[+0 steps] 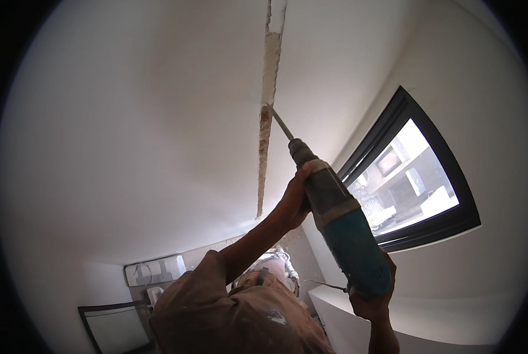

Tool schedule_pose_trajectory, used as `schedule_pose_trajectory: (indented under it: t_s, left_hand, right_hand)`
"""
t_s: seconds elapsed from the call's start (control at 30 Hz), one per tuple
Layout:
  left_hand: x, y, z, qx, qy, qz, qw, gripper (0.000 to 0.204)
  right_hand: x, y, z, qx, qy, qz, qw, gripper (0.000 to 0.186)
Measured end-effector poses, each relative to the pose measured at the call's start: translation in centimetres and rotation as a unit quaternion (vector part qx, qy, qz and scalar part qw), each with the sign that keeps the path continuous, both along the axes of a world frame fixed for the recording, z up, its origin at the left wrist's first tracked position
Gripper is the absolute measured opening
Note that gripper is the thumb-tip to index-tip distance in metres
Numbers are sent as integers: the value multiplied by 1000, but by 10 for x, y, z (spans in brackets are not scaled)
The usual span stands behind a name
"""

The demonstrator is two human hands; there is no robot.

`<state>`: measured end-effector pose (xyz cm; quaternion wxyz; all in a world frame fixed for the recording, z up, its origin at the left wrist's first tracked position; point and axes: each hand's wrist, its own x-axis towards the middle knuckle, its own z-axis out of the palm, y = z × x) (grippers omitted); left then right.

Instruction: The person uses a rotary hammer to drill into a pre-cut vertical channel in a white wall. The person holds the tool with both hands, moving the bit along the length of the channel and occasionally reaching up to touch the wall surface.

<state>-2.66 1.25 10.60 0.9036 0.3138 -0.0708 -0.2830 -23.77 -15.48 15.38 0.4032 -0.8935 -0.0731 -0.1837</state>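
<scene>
A teal and dark grey demolition hammer point(347, 236) slants up and leftward in front of me. My left hand point(297, 197) grips it near the front collar. At the rear end, my right hand point(373, 298) wraps round the handle area, its fingers partly hidden behind the body. The long steel chisel bit point(282, 123) reaches to the edge of a rough groove point(270, 65) cut in the white wall. Around the bit's tip the groove changes from pale above to reddish brown point(264, 133) below. A dark power cord point(329, 286) hangs from the tool's rear.
To the right is a black-framed window point(467, 200), with a white ledge point(358, 321) below it. A dark-framed panel point(113, 327) stands at the lower left. Near it, a pale board or box point(157, 269) lies by the wall's base. Debris covers part of the floor point(299, 245).
</scene>
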Motion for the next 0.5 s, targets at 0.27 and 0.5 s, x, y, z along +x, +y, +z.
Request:
schedule_pose_trajectory:
  t_s: [0.27,0.5]
  left_hand:
    - [10,-9,-30,81,-3,-17,997,60]
    - [19,-6,-37,52,0,33,998,61]
  right_hand:
    - [-2,-27,-36,-196,-68,-6,978,74]
    - [3,-18,-52,-140,-51,5,989,75]
